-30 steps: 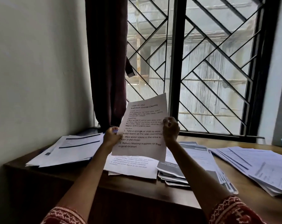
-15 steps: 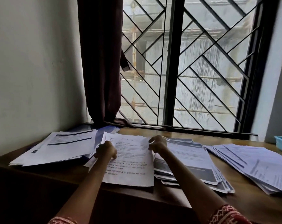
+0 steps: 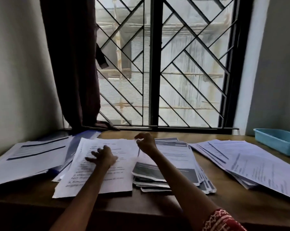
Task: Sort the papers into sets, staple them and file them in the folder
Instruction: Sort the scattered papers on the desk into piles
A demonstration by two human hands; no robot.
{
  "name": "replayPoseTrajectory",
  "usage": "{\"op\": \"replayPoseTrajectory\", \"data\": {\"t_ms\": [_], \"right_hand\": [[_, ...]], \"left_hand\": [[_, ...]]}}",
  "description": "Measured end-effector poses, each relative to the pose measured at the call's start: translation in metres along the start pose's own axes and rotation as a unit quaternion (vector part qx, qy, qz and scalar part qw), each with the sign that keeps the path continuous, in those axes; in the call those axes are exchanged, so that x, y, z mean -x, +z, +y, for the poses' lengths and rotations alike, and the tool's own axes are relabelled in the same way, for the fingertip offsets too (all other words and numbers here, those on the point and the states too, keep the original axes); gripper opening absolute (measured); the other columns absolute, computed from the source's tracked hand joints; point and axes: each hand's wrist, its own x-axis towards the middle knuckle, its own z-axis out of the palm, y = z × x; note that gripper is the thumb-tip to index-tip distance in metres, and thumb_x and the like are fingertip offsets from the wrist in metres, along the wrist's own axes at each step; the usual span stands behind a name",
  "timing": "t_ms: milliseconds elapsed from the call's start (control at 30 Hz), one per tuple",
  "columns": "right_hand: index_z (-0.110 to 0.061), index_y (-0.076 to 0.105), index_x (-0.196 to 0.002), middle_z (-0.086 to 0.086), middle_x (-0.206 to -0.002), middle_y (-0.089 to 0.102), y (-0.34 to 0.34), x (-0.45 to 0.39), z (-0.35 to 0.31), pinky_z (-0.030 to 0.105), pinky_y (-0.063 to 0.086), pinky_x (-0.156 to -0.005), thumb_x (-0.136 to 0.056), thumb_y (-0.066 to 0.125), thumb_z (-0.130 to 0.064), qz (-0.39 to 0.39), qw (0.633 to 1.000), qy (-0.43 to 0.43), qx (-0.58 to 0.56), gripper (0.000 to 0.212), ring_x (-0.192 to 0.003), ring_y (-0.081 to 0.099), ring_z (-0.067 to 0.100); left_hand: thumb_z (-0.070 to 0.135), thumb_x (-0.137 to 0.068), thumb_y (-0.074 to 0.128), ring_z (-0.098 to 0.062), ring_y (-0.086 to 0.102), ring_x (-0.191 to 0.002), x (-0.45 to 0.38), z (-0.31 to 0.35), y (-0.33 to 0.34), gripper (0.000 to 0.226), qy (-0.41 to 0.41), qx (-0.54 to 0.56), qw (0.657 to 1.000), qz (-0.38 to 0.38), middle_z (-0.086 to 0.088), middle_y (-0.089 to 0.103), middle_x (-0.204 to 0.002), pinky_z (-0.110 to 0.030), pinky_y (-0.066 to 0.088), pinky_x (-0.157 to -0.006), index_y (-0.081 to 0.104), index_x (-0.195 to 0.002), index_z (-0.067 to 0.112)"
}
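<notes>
Item: wooden bench (image 3: 157, 204) at a barred window, sorting in progress, nothing yet seen stapled or filed. Nearest the viewer, centre-left: a printed sheet (image 3: 107, 182) with numbered lines, lying on top of a loose centre stack that overhung the near edge slightly. On it, the left hand (image 3: 102, 158), fingers spread and flat, pressing the page and gripping nothing. Just right of it: a stack of dark-banded pages (image 3: 174, 170), fanned and uneven at its near corners. Above that stack's left edge, the right hand (image 3: 145, 142), raised off the paper with fingers curled inward; whether it pinched a small thing or a page edge could not be told. Near right: a broad fan of white pages (image 3: 250, 165), splayed toward the bench corner. Near left: a further pile of white pages with dark header bars (image 3: 32, 157), resting on what appeared to be the blue folder (image 3: 84, 139), whose far edge showed beyond it. Far right: a light blue tray (image 3: 277, 140). Far left: a dark curtain (image 3: 72, 64). No stapler visible. Risk noted: piles lay touching and overlapping, so a sheet sliding sideways could mix sets; the overhanging sheet could slip off if the pressing hand lifted.
</notes>
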Motion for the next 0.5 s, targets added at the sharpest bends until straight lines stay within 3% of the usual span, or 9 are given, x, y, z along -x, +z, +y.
{"op": "replayPoseTrajectory", "data": {"t_ms": [100, 200, 300, 400, 467, 500], "right_hand": [[-0.007, 0.071, -0.098, 0.01, -0.105, 0.07, -0.044, -0.001, 0.03, 0.025, 0.047, -0.088, -0.081, 0.054, -0.001, 0.042, 0.999, 0.009, 0.006, 0.025, -0.099, 0.064, 0.023], [-0.007, 0.071, -0.097, 0.009, -0.104, 0.071, -0.088, 0.002, 0.061, 0.032, 0.048, -0.092, -0.079, 0.054, 0.001, 0.079, 0.996, 0.022, 0.024, 0.026, -0.1, 0.064, 0.025], [-0.008, 0.07, -0.096, 0.008, -0.101, 0.071, -0.129, 0.011, 0.089, 0.033, 0.049, -0.09, -0.079, 0.053, 0.001, 0.107, 0.992, 0.037, 0.047, 0.026, -0.099, 0.064, 0.023], [-0.009, 0.07, -0.098, 0.006, -0.102, 0.071, -0.172, 0.024, 0.117, 0.029, 0.048, -0.088, -0.081, 0.051, 0.0, 0.128, 0.987, 0.057, 0.084, 0.027, -0.099, 0.064, 0.022], [-0.008, 0.069, -0.101, 0.008, -0.106, 0.07, -0.201, 0.032, 0.136, 0.027, 0.045, -0.09, -0.081, 0.05, 0.002, 0.128, 0.982, 0.078, 0.113, 0.029, -0.104, 0.062, 0.022], [-0.006, 0.069, -0.102, 0.009, -0.108, 0.069, -0.217, 0.036, 0.146, 0.025, 0.042, -0.09, -0.081, 0.05, 0.003, 0.131, 0.979, 0.092, 0.128, 0.03, -0.106, 0.061, 0.023]], "left_hand": [[0.03, -0.089, 0.057, -0.035, 0.03, -0.135, 0.004, 0.034, 0.008, 0.052, 0.031, 0.079, 0.995, 0.046, -0.015, 0.04, -0.14, -0.055, 0.012, -0.112, 0.041, -0.134, 0.011], [0.02, -0.088, 0.059, -0.032, 0.048, -0.123, 0.011, 0.079, 0.025, 0.037, 0.109, 0.177, 0.978, 0.032, -0.015, 0.055, -0.129, -0.038, 0.035, -0.103, 0.055, -0.122, 0.008], [0.014, -0.085, 0.058, -0.029, 0.056, -0.114, 0.033, 0.135, 0.049, 0.026, 0.178, 0.217, 0.96, 0.007, -0.015, 0.064, -0.116, -0.03, 0.043, -0.093, 0.066, -0.11, 0.008], [0.017, -0.074, 0.065, -0.025, 0.067, -0.092, 0.065, 0.192, 0.068, 0.02, 0.226, 0.297, 0.924, -0.087, -0.016, 0.072, -0.092, -0.032, 0.048, -0.083, 0.074, -0.09, 0.008], [0.016, -0.072, 0.067, -0.016, 0.066, -0.054, 0.087, 0.222, 0.076, 0.009, 0.247, 0.366, 0.872, -0.211, -0.007, 0.067, -0.054, -0.031, 0.053, -0.067, 0.071, -0.069, 0.009], [0.012, -0.079, 0.067, -0.01, 0.061, -0.042, 0.1, 0.237, 0.079, 0.013, 0.249, 0.361, 0.849, -0.296, -0.002, 0.063, -0.046, -0.026, 0.053, -0.058, 0.065, -0.068, 0.006]]}}
